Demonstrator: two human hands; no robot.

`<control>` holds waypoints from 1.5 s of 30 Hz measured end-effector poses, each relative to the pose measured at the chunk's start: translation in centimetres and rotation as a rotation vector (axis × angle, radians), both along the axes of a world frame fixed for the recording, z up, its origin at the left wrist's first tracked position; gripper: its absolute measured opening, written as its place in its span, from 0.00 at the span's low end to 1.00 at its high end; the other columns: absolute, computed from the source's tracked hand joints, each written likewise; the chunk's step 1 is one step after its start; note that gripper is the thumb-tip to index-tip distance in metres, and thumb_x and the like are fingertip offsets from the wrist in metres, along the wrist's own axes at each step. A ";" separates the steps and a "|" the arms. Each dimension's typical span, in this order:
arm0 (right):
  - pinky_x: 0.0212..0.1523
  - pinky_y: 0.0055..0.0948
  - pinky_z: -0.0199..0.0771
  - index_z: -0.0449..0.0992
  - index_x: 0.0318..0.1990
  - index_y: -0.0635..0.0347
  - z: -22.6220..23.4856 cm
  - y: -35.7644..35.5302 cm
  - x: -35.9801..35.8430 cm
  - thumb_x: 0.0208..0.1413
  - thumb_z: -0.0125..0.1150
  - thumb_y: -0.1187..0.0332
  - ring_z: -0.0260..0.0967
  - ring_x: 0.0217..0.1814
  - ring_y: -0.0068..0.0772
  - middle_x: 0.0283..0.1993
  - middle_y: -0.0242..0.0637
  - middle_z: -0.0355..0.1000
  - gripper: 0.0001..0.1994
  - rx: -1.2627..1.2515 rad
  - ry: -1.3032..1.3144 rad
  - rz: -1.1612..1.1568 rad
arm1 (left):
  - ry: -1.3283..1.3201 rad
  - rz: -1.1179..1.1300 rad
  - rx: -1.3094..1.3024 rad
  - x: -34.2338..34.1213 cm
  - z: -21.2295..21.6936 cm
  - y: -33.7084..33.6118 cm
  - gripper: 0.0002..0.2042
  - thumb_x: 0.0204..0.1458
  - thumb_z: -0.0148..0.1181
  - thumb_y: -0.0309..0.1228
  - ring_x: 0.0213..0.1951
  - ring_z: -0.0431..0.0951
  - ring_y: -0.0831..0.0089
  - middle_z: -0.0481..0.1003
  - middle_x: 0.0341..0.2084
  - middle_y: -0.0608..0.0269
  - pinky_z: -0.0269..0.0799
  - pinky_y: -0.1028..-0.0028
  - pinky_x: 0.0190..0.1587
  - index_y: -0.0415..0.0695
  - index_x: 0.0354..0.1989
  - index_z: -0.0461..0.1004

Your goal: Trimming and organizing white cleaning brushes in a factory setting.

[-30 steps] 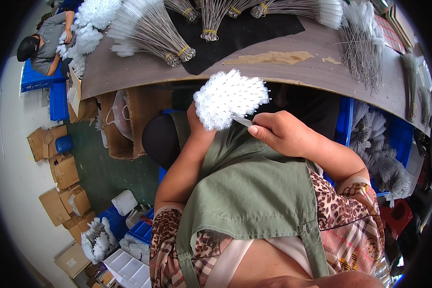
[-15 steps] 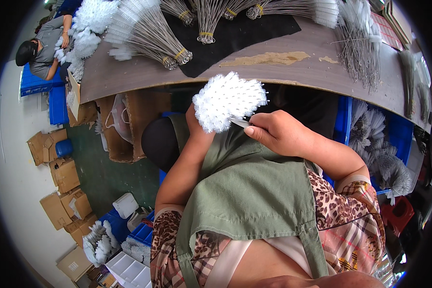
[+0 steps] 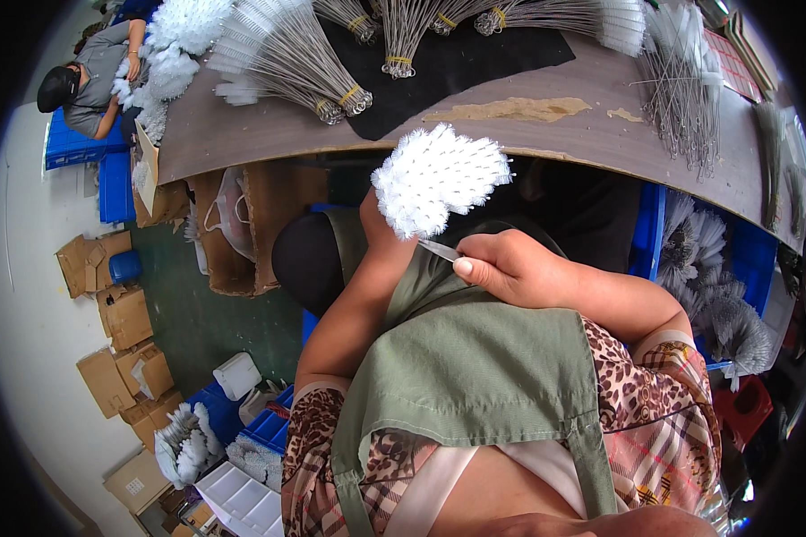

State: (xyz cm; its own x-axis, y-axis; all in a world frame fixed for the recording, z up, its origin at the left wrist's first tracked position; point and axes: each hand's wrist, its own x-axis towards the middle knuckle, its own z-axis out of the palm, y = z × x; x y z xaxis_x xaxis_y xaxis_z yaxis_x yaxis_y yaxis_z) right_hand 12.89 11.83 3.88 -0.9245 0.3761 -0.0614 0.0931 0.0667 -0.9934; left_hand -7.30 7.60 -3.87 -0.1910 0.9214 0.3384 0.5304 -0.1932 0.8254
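Note:
Just in front of the table edge I hold up a bundle of white-bristled brushes [image 3: 439, 179], its bristle ends towards me. My left hand [image 3: 381, 219] is wrapped round it from behind, with the fingers mostly hidden by the bristles. My right hand [image 3: 515, 268] is closed on a small pointed metal blade [image 3: 439, 251], its handle covered by the fingers. The blade points left, its tip close under the lower edge of the bundle, beside my left wrist.
Tied bundles of wire-handled brushes [image 3: 304, 67] lie on a black cloth [image 3: 475, 76] on the table [image 3: 242, 134]. Loose wire brushes [image 3: 685, 89] lie to the right. A blue bin [image 3: 752, 268] of brushes stands at lower right. A person [image 3: 85, 80] sits at far left.
My right hand has moved slightly down, with the blade lower at the bundle's edge. The bundle has shifted a little right and up. The whole view has also shifted slightly.

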 end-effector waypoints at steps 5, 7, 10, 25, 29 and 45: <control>0.29 0.30 0.63 0.68 0.28 0.64 0.4 -0.4 -0.2 0.64 0.44 0.53 0.59 0.24 0.29 0.21 0.37 0.63 0.21 -0.246 -0.016 0.011 | -0.053 0.031 -0.061 0.7 1.4 -0.3 0.15 0.57 0.47 0.29 0.52 0.72 0.65 0.73 0.49 0.56 0.64 0.67 0.57 0.37 0.51 0.69; 0.30 0.27 0.63 0.68 0.28 0.63 0.3 -0.5 -0.1 0.64 0.43 0.53 0.58 0.26 0.24 0.22 0.33 0.63 0.22 -0.385 0.012 0.058 | -0.163 -0.002 -0.050 0.9 2.1 -0.3 0.15 0.57 0.47 0.29 0.52 0.72 0.65 0.73 0.49 0.56 0.64 0.68 0.57 0.37 0.51 0.69; 0.33 0.23 0.62 0.68 0.28 0.62 0.1 -0.7 0.0 0.65 0.41 0.52 0.57 0.30 0.18 0.25 0.27 0.62 0.22 -0.611 -0.065 0.101 | -0.320 -0.034 -0.046 1.1 2.6 -0.1 0.16 0.57 0.47 0.29 0.52 0.72 0.67 0.72 0.50 0.56 0.64 0.68 0.57 0.35 0.52 0.68; 0.26 0.37 0.64 0.68 0.28 0.65 0.6 -0.8 -0.3 0.62 0.49 0.55 0.64 0.22 0.47 0.19 0.48 0.64 0.20 -0.055 -0.081 -0.060 | -0.871 -0.149 -0.037 1.3 2.0 0.1 0.22 0.60 0.33 0.32 0.51 0.72 0.56 0.68 0.52 0.39 0.69 0.63 0.54 0.24 0.56 0.59; 0.25 0.33 0.60 0.66 0.26 0.64 0.5 -0.9 -0.5 0.63 0.47 0.55 0.57 0.20 0.31 0.17 0.39 0.59 0.20 -0.009 -0.054 -0.083 | -0.838 -0.142 -0.050 1.0 1.2 0.2 0.22 0.60 0.34 0.32 0.50 0.73 0.56 0.69 0.50 0.39 0.70 0.63 0.53 0.24 0.56 0.59; 0.31 0.32 0.66 0.69 0.31 0.66 0.9 0.1 -0.1 0.64 0.45 0.54 0.62 0.25 0.33 0.22 0.43 0.64 0.21 -0.249 0.035 0.030 | -0.903 0.025 -0.043 -0.6 -1.6 -0.2 0.18 0.54 0.46 0.30 0.44 0.75 0.59 0.72 0.43 0.45 0.72 0.66 0.47 0.29 0.48 0.65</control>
